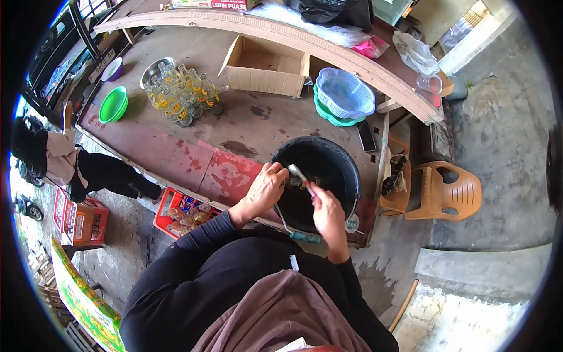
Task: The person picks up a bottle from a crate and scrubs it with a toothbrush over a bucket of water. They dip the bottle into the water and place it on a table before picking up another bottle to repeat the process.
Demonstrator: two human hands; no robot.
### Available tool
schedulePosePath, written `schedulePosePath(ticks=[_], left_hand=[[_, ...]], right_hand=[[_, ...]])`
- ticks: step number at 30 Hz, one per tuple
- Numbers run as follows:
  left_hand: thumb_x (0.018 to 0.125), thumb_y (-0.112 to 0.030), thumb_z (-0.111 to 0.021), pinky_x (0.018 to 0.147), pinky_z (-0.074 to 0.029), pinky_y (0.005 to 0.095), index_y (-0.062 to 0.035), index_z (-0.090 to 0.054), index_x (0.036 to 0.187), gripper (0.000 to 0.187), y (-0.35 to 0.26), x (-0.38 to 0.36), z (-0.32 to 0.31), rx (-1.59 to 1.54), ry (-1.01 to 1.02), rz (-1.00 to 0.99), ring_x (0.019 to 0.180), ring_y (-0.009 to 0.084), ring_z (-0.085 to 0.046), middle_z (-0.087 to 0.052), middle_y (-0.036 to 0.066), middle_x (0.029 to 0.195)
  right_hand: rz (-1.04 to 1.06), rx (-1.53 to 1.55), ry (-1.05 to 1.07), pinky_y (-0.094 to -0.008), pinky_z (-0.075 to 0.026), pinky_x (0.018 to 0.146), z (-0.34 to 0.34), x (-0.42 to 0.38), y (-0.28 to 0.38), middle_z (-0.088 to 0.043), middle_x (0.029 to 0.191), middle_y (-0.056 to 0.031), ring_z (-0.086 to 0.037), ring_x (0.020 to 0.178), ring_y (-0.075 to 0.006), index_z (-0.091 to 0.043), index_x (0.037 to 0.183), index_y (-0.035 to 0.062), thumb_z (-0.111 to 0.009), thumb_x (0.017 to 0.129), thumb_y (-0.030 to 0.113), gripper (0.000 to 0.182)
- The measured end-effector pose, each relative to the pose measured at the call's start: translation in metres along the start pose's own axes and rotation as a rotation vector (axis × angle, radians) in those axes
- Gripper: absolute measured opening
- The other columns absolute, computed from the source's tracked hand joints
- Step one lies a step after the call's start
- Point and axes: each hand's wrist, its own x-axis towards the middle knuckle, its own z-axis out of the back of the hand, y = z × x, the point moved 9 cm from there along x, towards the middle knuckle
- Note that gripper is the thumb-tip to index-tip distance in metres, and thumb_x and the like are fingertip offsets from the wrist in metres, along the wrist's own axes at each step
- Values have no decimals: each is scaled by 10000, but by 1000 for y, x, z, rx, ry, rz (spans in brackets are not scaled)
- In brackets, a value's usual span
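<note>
Beyond the brown scarf [281, 314], the left hand [264, 190] has its grip round an apparent glass bottle [287, 181], the right hand [329, 218] round a red-handled brush [301, 176], over the black bucket [352, 176], probably to catch drips.

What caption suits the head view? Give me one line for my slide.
Left hand and right hand over a black bucket, the right holding a red-handled tool, with glass bottles clustered beyond.
</note>
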Motion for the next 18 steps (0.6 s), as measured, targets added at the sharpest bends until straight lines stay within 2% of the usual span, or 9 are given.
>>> schedulePosePath(ticks=[2, 4, 6, 8, 10, 12, 14, 17, 18], left_hand=[[667, 16, -715, 862, -475, 421, -12, -605, 951, 306, -2, 1, 1, 10, -18, -18, 967, 352, -554, -580, 147, 990], [666, 14, -717, 858, -475, 421, -14, -605, 953, 309, -3, 0, 0, 24, -17, -22, 963, 351, -554, -580, 143, 987], [665, 12, -719, 853, -475, 421, -16, -605, 955, 313, -5, -1, 0, 37, -17, -25, 958, 349, -555, -579, 139, 984], [664, 5, -728, 856, -474, 424, -20, -608, 954, 315, -4, 0, 0, 44, -14, -16, 952, 347, -552, -581, 137, 983], [665, -2, -734, 847, -478, 424, -20, -612, 951, 312, -4, 0, 0, 36, -26, -23, 949, 347, -558, -583, 139, 975], [666, -8, -741, 839, -482, 425, -20, -616, 948, 309, -4, 2, 2, 29, -36, -35, 945, 347, -563, -584, 141, 966], [673, -20, -752, 818, -492, 426, -18, -627, 938, 293, -1, 2, 5, 17, -56, 14, 929, 345, -579, -588, 142, 941], [694, -43, -755, 801, -499, 428, -19, -633, 925, 262, -2, 1, 5, 21, -80, 4, 900, 340, -593, -592, 138, 899], [694, -43, -755, 801, -499, 428, -19, -633, 925, 262, -2, 2, 5, 22, -82, 3, 900, 340, -593, -592, 138, 899]], right_hand=[[9, 10, 59, -476, -517, 769, -7, -11, 8, -633, 961, -135, -647, 885, -375, -631, 1240, 174, -574, 916, 105, 336], [-39, -74, -29, -450, -512, 746, -5, -5, -13, -655, 940, -146, -661, 861, -349, -634, 1243, 141, -566, 915, 59, 345], [-223, -160, -29, -480, -509, 778, -1, 7, -48, -658, 964, -157, -647, 908, -375, -640, 1235, 149, -567, 919, 91, 329], [-173, -186, -77, -471, -507, 779, 5, 8, -50, -658, 965, -161, -647, 912, -369, -642, 1231, 149, -565, 920, 83, 328], [-53, -81, -81, -456, -502, 780, 14, 0, -10, -655, 956, -155, -645, 912, -361, -642, 1231, 145, -563, 922, 76, 326], [3, 2, 6, -449, -502, 761, 3, -10, 6, -650, 937, -141, -641, 896, -363, -634, 1239, 141, -562, 922, 77, 331], [-25, -39, -23, -480, -515, 766, -6, -9, -13, -631, 987, -146, -645, 890, -382, -615, 1271, 165, -576, 925, 114, 352], [-165, -165, -107, -478, -515, 759, -4, 4, -65, -632, 988, -141, -655, 886, -367, -613, 1271, 168, -570, 924, 97, 357], [-162, -165, -108, -478, -515, 759, -2, 4, -61, -632, 988, -141, -655, 886, -367, -613, 1271, 168, -570, 924, 97, 357]])
